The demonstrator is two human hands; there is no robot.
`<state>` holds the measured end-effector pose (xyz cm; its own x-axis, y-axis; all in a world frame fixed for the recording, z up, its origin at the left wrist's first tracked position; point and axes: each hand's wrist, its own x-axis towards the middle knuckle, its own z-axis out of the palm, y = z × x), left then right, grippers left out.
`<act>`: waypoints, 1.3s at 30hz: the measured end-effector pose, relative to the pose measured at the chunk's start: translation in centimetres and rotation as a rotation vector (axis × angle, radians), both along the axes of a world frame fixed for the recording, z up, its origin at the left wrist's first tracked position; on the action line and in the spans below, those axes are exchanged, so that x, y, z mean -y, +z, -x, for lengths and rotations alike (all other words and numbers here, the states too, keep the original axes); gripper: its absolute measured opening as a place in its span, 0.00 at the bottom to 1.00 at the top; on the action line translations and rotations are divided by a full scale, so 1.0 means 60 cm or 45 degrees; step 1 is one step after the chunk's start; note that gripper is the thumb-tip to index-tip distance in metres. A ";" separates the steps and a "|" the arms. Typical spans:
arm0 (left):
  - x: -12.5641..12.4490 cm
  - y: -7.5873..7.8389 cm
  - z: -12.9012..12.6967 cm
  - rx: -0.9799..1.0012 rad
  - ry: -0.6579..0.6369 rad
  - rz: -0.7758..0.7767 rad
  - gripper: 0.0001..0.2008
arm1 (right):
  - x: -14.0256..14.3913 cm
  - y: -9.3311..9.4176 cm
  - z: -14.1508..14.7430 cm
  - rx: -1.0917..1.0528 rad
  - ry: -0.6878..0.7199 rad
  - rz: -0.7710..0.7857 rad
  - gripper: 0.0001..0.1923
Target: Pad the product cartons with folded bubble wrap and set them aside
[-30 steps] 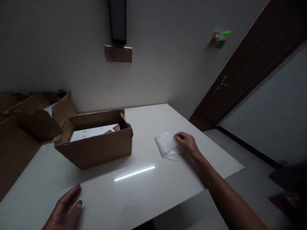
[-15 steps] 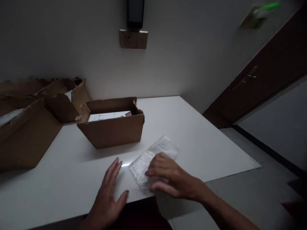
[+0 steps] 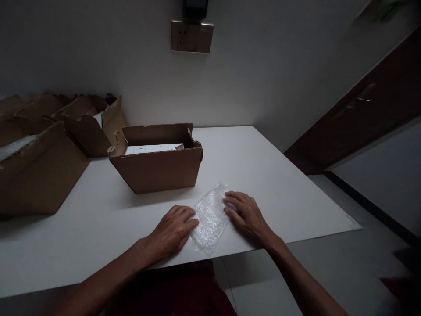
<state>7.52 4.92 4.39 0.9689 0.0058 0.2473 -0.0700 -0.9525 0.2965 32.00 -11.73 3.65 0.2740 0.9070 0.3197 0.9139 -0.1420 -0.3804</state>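
Note:
A folded piece of clear bubble wrap [image 3: 210, 217] lies slanted on the white table near its front edge. At its left edge my left hand [image 3: 174, 228] has its fingers and thumb closed on the plastic. My right hand [image 3: 245, 215] grips the opposite edge with bent fingers, its fingertips on the wrap. Behind the wrap and to the left stands an open cardboard box [image 3: 161, 173] with a white box [image 3: 153, 149] inside. Whether anything is inside the wrap I cannot tell.
More open cardboard boxes [image 3: 42, 171] stand close together at the left of the white table [image 3: 263, 171]. A wall socket [image 3: 192, 37] is above the table. Beyond the table's right edge are the floor and a dark door [image 3: 358, 101].
My left hand has moved right from the bare table onto the bubble wrap's left edge. My right hand has shifted from on top of the wrap to its right edge. The wrap looks narrower.

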 end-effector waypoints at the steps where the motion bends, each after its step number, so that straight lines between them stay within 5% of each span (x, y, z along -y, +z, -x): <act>1: 0.003 -0.002 -0.002 0.042 0.012 -0.001 0.13 | -0.001 -0.001 0.000 0.019 0.011 0.008 0.12; 7: 0.031 0.000 0.041 0.191 0.118 0.164 0.11 | 0.050 0.018 0.034 0.057 0.185 -0.113 0.15; 15: 0.088 0.007 0.055 0.123 0.237 0.291 0.08 | 0.078 0.003 0.152 -0.042 0.454 -0.169 0.37; 19: 0.083 0.025 0.056 0.063 0.211 0.447 0.04 | 0.074 -0.021 0.164 -0.038 0.459 -0.215 0.32; 23: 0.062 0.040 0.061 0.004 0.118 0.423 0.14 | 0.080 -0.014 0.156 -0.191 0.434 -0.175 0.30; 27: 0.049 0.023 0.046 -0.017 -0.012 0.344 0.08 | 0.084 -0.001 0.161 -0.339 0.348 -0.228 0.26; 32: 0.046 0.011 0.031 0.018 0.042 0.395 0.03 | 0.098 -0.022 0.173 -0.323 0.101 -0.466 0.17; 36: 0.055 0.028 0.031 -0.144 0.100 0.346 0.21 | 0.104 -0.043 0.181 -0.036 0.066 -0.453 0.13; 39: 0.063 0.036 0.030 -0.254 0.096 0.242 0.25 | 0.092 -0.049 0.190 0.070 0.106 -0.431 0.13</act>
